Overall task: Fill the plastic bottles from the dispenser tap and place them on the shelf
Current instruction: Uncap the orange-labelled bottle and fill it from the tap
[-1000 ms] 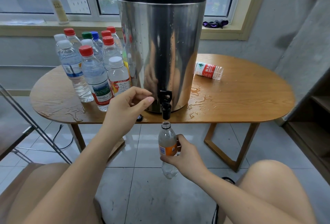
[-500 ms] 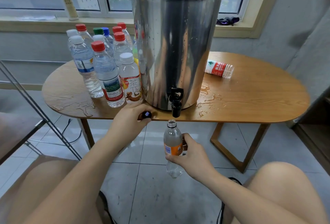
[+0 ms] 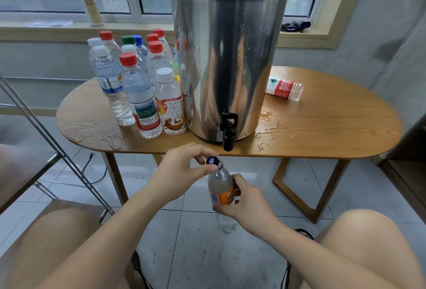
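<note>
A seated person's right hand (image 3: 244, 205) grasped a clear plastic bottle with an orange label (image 3: 220, 187) round its middle. It held the bottle upright in the air, just below and in front of the black tap (image 3: 228, 134) of a tall stainless-steel dispenser (image 3: 230, 58) on an oval wooden table (image 3: 322, 127). The left hand (image 3: 184, 166) pinched a small black cap (image 3: 212, 160) between thumb and fingers at the bottle's mouth. Filling looked finished, with capping the step in hand; whether the threads had caught could not be told. Next, the cap would need twisting tight while the right hand braced the bottle, ahead of the trip to the shelf. A cluster of capped clear bottles (image 3: 138, 85) stood left of the dispenser; a red-labelled bottle (image 3: 284, 88) lay on its side to the right.
</note>
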Demonstrator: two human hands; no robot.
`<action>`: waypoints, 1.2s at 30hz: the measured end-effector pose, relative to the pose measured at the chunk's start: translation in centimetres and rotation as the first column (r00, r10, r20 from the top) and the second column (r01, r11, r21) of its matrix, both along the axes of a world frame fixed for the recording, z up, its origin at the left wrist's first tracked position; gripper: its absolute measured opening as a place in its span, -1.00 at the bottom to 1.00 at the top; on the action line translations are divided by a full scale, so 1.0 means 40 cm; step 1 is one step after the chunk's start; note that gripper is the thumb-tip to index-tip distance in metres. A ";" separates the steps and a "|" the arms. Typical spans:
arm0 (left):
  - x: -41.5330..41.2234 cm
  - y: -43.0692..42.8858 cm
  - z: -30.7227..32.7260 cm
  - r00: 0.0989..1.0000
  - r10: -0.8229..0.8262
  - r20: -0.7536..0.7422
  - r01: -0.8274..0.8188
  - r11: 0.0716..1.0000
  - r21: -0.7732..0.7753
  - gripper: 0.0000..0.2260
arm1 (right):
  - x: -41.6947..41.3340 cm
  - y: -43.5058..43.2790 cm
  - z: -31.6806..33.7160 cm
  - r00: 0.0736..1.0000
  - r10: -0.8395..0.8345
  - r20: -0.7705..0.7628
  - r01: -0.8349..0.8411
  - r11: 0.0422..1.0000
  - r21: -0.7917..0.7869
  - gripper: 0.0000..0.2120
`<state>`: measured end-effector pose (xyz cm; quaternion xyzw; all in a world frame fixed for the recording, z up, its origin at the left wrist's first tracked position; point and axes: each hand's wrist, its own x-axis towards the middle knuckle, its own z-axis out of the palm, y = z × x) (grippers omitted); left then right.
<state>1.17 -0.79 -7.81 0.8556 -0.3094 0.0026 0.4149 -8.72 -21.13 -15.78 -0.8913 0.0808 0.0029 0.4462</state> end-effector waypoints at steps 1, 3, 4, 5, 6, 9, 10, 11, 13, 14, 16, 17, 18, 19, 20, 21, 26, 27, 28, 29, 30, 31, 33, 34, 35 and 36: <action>-0.001 -0.001 -0.001 1.000 0.002 -0.001 -0.002 1.000 0.005 -0.77 | 0.001 0.001 0.000 1.000 0.010 0.004 -0.010 1.000 -0.015 -0.39; 0.000 -0.001 0.001 1.000 0.015 -0.004 -0.015 1.000 0.024 -0.77 | 0.001 0.002 -0.001 0.999 0.032 0.007 -0.032 0.999 -0.044 -0.37; 0.003 0.000 0.003 1.000 0.020 -0.002 -0.020 0.999 0.036 -0.76 | 0.000 0.003 -0.003 0.999 0.040 0.010 -0.039 0.998 -0.055 -0.37; 0.006 0.000 0.005 1.000 0.024 0.004 -0.025 0.998 0.055 -0.74 | -0.001 0.003 -0.006 0.999 0.043 0.015 -0.042 0.997 -0.068 -0.37; 0.006 0.000 0.008 0.999 0.029 0.015 -0.030 0.996 0.079 -0.71 | -0.003 0.003 -0.008 0.999 0.046 0.020 -0.044 0.995 -0.085 -0.36; 0.007 -0.004 0.014 0.998 0.042 0.054 -0.050 0.986 0.159 -0.53 | -0.006 0.003 -0.012 0.998 0.057 0.021 -0.054 0.990 -0.130 -0.34; 0.006 -0.006 0.015 0.997 0.042 0.065 -0.053 0.982 0.182 -0.49 | -0.006 0.003 -0.012 0.998 0.057 0.020 -0.054 0.989 -0.135 -0.33; 0.006 -0.008 0.016 0.997 0.043 0.069 -0.057 0.977 0.204 -0.46 | -0.007 0.002 -0.012 0.998 0.057 0.020 -0.054 0.989 -0.139 -0.33; 0.006 -0.010 0.018 0.996 0.049 0.072 -0.064 0.972 0.226 -0.46 | -0.007 0.001 -0.011 0.998 0.058 0.019 -0.055 0.988 -0.146 -0.33; 0.007 -0.009 0.020 0.997 0.050 0.066 -0.064 0.972 0.226 -0.48 | -0.008 0.001 -0.010 0.998 0.059 0.019 -0.055 0.987 -0.149 -0.32; 0.008 -0.005 0.026 0.999 0.049 0.021 -0.052 0.979 0.195 -0.60 | -0.006 0.000 -0.007 0.998 0.054 0.028 -0.049 0.986 -0.157 -0.32; 0.008 -0.001 0.030 0.999 0.040 -0.004 -0.039 0.983 0.180 -0.65 | -0.006 -0.002 -0.006 0.998 0.053 0.032 -0.047 0.986 -0.160 -0.31; 0.009 0.001 0.035 0.999 0.027 -0.021 -0.022 0.983 0.181 -0.66 | -0.006 -0.002 -0.005 0.998 0.054 0.035 -0.048 0.986 -0.159 -0.31; 0.010 0.005 0.040 0.999 0.009 -0.031 -0.003 0.980 0.198 -0.67 | -0.006 -0.002 -0.006 0.998 0.056 0.037 -0.050 0.986 -0.157 -0.31; 0.010 0.007 0.044 0.999 -0.008 -0.032 0.015 0.976 0.217 -0.69 | -0.007 -0.003 -0.007 0.998 0.059 0.038 -0.052 0.987 -0.154 -0.31; 0.011 0.010 0.048 0.999 -0.023 -0.029 0.029 0.973 0.231 -0.71 | -0.008 -0.002 -0.007 0.997 0.062 0.039 -0.055 0.987 -0.153 -0.31; 0.009 0.027 0.066 0.996 -0.088 0.032 0.076 0.958 0.277 -0.68 | -0.010 0.002 -0.003 0.997 0.065 0.051 -0.056 0.988 -0.146 -0.34; 0.008 0.026 0.070 0.996 -0.086 0.036 0.072 0.954 0.289 -0.69 | -0.009 0.002 -0.003 0.996 0.065 0.054 -0.057 0.987 -0.148 -0.35; 0.007 0.023 0.074 0.996 -0.081 0.028 0.069 0.951 0.302 -0.69 | -0.008 0.001 -0.005 0.996 0.066 0.058 -0.057 0.987 -0.149 -0.35; 0.006 0.018 0.076 0.997 -0.073 0.013 0.065 0.946 0.319 -0.70 | -0.009 0.001 -0.007 0.996 0.067 0.058 -0.057 0.987 -0.149 -0.35; 0.004 0.012 0.078 0.998 -0.057 -0.005 0.055 0.938 0.342 -0.72 | -0.010 0.001 -0.008 0.996 0.068 0.056 -0.059 0.987 -0.148 -0.36; 0.003 0.007 0.079 0.999 -0.033 -0.023 0.039 0.929 0.367 -0.74 | -0.011 0.001 -0.010 0.996 0.067 0.054 -0.058 0.987 -0.151 -0.36; 0.001 -0.001 0.078 0.999 0.018 -0.049 0.004 0.913 0.407 -0.75 | -0.015 0.002 -0.011 0.996 0.065 0.055 -0.056 0.985 -0.161 -0.38; 0.000 -0.005 0.078 0.998 0.037 -0.054 -0.010 0.906 0.424 -0.74 | -0.015 0.003 -0.012 0.996 0.064 0.056 -0.054 0.984 -0.167 -0.39; -0.001 -0.007 0.078 0.997 0.051 -0.054 -0.023 0.900 0.436 -0.71 | -0.015 0.004 -0.012 0.996 0.064 0.057 -0.053 0.984 -0.172 -0.39; -0.002 -0.009 0.077 0.997 0.062 -0.047 -0.035 0.897 0.441 -0.69 | -0.015 0.004 -0.012 0.996 0.064 0.055 -0.053 0.983 -0.173 -0.39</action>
